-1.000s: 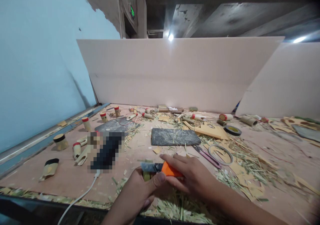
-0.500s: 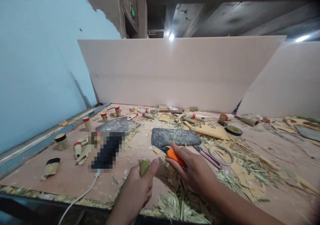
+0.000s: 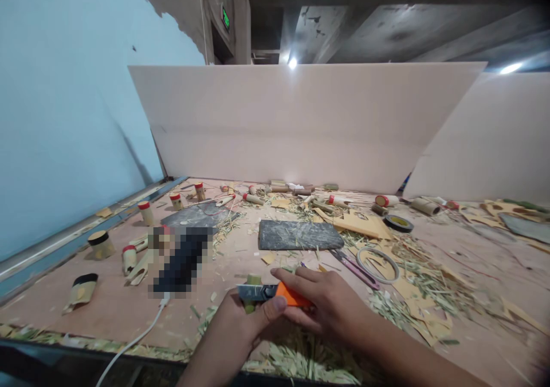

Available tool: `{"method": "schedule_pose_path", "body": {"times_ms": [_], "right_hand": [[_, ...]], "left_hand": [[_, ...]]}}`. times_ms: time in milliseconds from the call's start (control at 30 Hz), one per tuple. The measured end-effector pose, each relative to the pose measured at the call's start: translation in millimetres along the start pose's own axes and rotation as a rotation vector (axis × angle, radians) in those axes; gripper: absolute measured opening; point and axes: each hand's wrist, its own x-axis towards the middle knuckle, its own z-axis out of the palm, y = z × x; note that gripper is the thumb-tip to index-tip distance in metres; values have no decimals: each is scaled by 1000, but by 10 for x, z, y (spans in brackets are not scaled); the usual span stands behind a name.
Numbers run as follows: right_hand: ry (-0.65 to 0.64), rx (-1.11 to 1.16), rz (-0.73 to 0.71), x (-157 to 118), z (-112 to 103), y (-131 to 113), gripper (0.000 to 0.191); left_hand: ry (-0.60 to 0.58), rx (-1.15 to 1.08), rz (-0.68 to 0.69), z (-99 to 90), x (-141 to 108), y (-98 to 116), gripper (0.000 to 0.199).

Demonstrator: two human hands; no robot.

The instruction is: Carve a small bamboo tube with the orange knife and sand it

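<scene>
My left hand [image 3: 234,327] is closed around a short green piece of bamboo [image 3: 254,280], whose upper end sticks out between thumb and fingers. In my right hand [image 3: 329,295] is an orange-handled utility knife [image 3: 290,295], gripped with the blade pointing left. The blade lies across the bamboo, and my left thumb is against the knife near the base of the blade. Most of the bamboo is hidden in my left fist. Green shavings [image 3: 301,350] lie on the table below both hands.
A dark flat stone [image 3: 301,236] lies ahead of my hands. Scissors [image 3: 354,269], a ring-shaped roll [image 3: 378,264] and black tape [image 3: 399,223] sit to the right. At left stand several capped bamboo pieces [image 3: 101,244] and a pixelated dark device with a white cable [image 3: 141,331].
My right hand has brought the knife left and down, from beside the left hand onto the bamboo. My left hand keeps its grip on the bamboo.
</scene>
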Motion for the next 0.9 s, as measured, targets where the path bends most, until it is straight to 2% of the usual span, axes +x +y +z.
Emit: {"method": "schedule_pose_path", "body": {"times_ms": [133,233,467,633,900], "right_hand": [[88,-108,92,2,73,-15,51],[165,-74,214,27,84,-3,48],[220,131,239,81,-4,23,38],[206,218,302,123,-63,23,34],[178,272,297,123,-71,5,32]], "left_hand": [[95,62,-15,37,21,-42,59],[134,5,-51,65,26,-68,61],[-45,-281,-85,8,-23,0,62],[-58,-323,-74,-25,-15,9,67],[-57,-370,-82,-44,0,-7,59]]}}
